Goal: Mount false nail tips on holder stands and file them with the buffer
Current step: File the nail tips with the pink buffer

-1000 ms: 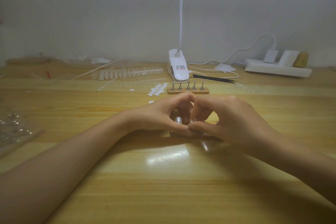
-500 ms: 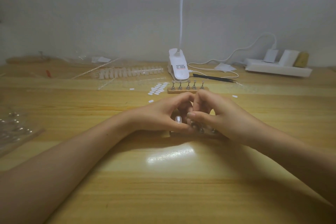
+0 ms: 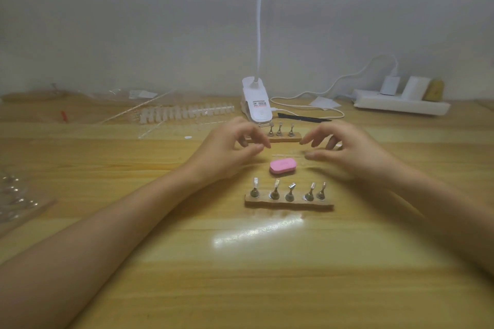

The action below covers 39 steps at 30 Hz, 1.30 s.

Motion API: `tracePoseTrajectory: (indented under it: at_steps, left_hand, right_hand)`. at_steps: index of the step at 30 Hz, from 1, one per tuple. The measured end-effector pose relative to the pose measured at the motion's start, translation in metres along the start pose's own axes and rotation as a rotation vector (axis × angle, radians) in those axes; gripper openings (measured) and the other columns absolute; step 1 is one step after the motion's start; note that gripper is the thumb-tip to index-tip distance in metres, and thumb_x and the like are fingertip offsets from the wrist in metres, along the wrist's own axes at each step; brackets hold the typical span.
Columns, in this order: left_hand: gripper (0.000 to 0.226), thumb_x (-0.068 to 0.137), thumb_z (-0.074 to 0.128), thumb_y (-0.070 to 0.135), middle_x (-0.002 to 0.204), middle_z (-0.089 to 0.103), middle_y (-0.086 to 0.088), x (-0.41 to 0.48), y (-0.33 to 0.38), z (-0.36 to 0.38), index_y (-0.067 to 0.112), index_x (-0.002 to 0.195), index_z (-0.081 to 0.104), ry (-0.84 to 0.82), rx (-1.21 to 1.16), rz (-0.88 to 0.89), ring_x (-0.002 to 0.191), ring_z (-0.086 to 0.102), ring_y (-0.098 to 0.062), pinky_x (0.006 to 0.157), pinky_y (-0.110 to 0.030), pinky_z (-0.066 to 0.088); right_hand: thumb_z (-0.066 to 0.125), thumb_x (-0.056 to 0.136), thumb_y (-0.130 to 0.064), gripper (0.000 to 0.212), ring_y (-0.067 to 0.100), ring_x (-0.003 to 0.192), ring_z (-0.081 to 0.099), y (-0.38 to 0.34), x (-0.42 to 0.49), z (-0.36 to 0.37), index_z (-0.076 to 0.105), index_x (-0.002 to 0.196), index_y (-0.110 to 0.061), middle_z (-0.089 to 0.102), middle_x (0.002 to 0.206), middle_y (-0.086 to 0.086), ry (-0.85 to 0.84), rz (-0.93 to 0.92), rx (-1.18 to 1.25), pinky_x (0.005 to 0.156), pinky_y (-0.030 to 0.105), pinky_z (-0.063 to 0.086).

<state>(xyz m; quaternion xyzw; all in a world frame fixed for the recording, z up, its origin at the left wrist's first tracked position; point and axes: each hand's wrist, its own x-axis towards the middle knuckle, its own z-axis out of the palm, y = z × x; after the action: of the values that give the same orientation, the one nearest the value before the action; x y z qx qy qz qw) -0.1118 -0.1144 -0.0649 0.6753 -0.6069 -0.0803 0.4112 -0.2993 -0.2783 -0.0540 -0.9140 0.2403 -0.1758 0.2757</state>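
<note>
My left hand (image 3: 230,152) and my right hand (image 3: 344,152) hovered side by side over the pale wooden table (image 3: 267,275), well apart from each other. On both, the fingers were loosely curled and a little spread, thumbs pointing inward, and I could make out nothing gripped in either one. Between and just below them lay the pink rounded buffer block (image 3: 282,165), flat on the table and touched by neither hand.

Nearer to me than the buffer stood the near wooden holder base (image 3: 288,201), carrying a row of five small metal stands. Each stand wore a clear false nail tip (image 3: 256,183) at its top, and several of them leaned to one side.

Beyond my fingers sat a second wooden holder base (image 3: 283,137), its left end hidden behind my left hand, with three metal stands showing. Just behind it was the white clip lamp (image 3: 256,103) with its slim neck rising upward. A long rack of clear spare nail tips (image 3: 187,113) lay to the left of the lamp, a thin black tool (image 3: 302,117) to its right, and a white power strip (image 3: 401,104) sat far right against the wall. A clear plastic tray (image 3: 16,200) lay at the left edge.
</note>
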Motion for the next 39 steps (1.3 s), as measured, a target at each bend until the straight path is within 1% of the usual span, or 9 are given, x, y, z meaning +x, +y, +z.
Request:
tracePoseTrajectory:
  at_steps: [3, 5, 11, 17, 24, 30, 33, 37, 39]
  left_hand:
    - [0.014, 0.092, 0.066, 0.015, 0.111, 0.059, -0.002, 0.002, -0.007, 0.007, 0.020, 0.104, 0.072, -0.098, 0.183, 0.000, 0.101, 0.055, -0.014, 0.095, -0.028, 0.045]
    - [0.016, 0.093, 0.065, 0.019, 0.110, 0.059, 0.000, 0.003, -0.008, 0.010, 0.021, 0.107, 0.073, -0.116, 0.227, 0.008, 0.106, 0.054, -0.016, 0.095, -0.038, 0.046]
    - [0.011, 0.094, 0.064, 0.026, 0.104, 0.062, 0.003, 0.005, -0.007, 0.011, 0.022, 0.098, 0.072, -0.066, 0.175, -0.009, 0.092, 0.058, -0.010, 0.085, -0.034, 0.049]
    - [0.012, 0.086, 0.073, 0.029, 0.094, 0.063, 0.014, 0.006, -0.008, 0.015, 0.023, 0.088, 0.064, 0.043, 0.131, -0.053, 0.084, 0.059, -0.002, 0.073, -0.020, 0.047]
    - [0.025, 0.077, 0.083, 0.018, 0.101, 0.068, 0.006, 0.009, 0.005, 0.016, 0.016, 0.099, 0.071, 0.114, 0.015, -0.025, 0.079, 0.061, -0.009, 0.072, -0.016, 0.050]
    - [0.008, 0.079, 0.081, 0.021, 0.092, 0.063, 0.009, 0.006, 0.007, 0.016, 0.017, 0.082, 0.075, 0.182, 0.006, 0.021, 0.077, 0.059, -0.019, 0.076, -0.041, 0.052]
    - [0.012, 0.078, 0.081, 0.024, 0.091, 0.059, 0.013, 0.002, 0.007, 0.015, 0.019, 0.076, 0.071, 0.242, 0.195, 0.161, 0.073, 0.055, -0.014, 0.067, -0.039, 0.049]
    - [0.012, 0.077, 0.081, 0.018, 0.091, 0.066, 0.004, 0.002, 0.008, 0.017, 0.020, 0.074, 0.070, 0.288, 0.611, 0.446, 0.077, 0.061, -0.023, 0.064, -0.035, 0.041]
    - [0.010, 0.080, 0.078, 0.020, 0.092, 0.065, 0.005, 0.002, 0.008, 0.019, 0.021, 0.076, 0.069, 0.300, 0.615, 0.433, 0.081, 0.060, -0.023, 0.068, -0.035, 0.040]
  right_hand:
    - [0.082, 0.080, -0.024, 0.023, 0.001, 0.081, 0.052, 0.008, 0.002, 0.006, 0.069, 0.097, -0.030, 0.061, 0.102, -0.007, 0.006, -0.049, -0.074, 0.071, 0.006, 0.040]
    - [0.083, 0.079, -0.024, 0.019, 0.005, 0.082, 0.054, 0.011, 0.004, 0.007, 0.069, 0.090, -0.031, 0.063, 0.102, -0.007, 0.027, -0.049, -0.059, 0.073, 0.013, 0.043]
    - [0.085, 0.077, -0.015, 0.020, 0.013, 0.087, 0.064, 0.014, 0.006, 0.013, 0.069, 0.087, -0.023, 0.069, 0.098, -0.007, 0.023, -0.052, 0.107, 0.081, 0.027, 0.052]
    - [0.085, 0.074, -0.005, 0.026, 0.004, 0.078, 0.065, 0.008, 0.002, 0.021, 0.069, 0.092, -0.013, 0.069, 0.081, -0.002, 0.113, -0.281, 0.109, 0.070, 0.008, 0.045]
    - [0.089, 0.072, -0.011, 0.030, 0.009, 0.080, 0.063, 0.005, -0.003, 0.022, 0.068, 0.093, -0.015, 0.067, 0.082, -0.004, 0.183, -0.473, -0.002, 0.074, 0.012, 0.047]
    - [0.087, 0.074, -0.016, 0.026, 0.008, 0.076, 0.063, 0.002, -0.005, 0.023, 0.071, 0.094, -0.010, 0.067, 0.081, -0.005, 0.191, -0.536, -0.087, 0.073, 0.022, 0.051]
    - [0.086, 0.076, -0.018, 0.024, 0.012, 0.073, 0.066, -0.001, -0.008, 0.025, 0.073, 0.094, -0.009, 0.069, 0.078, -0.006, 0.177, -0.553, -0.129, 0.070, 0.037, 0.056]
    - [0.084, 0.077, -0.022, 0.022, 0.012, 0.074, 0.067, 0.000, -0.009, 0.024, 0.075, 0.093, -0.011, 0.070, 0.079, -0.006, 0.185, -0.511, -0.091, 0.070, 0.038, 0.055]
    - [0.085, 0.077, -0.021, 0.022, 0.010, 0.076, 0.065, 0.001, -0.009, 0.024, 0.074, 0.094, -0.012, 0.070, 0.081, -0.007, 0.179, -0.508, -0.098, 0.068, 0.038, 0.054]
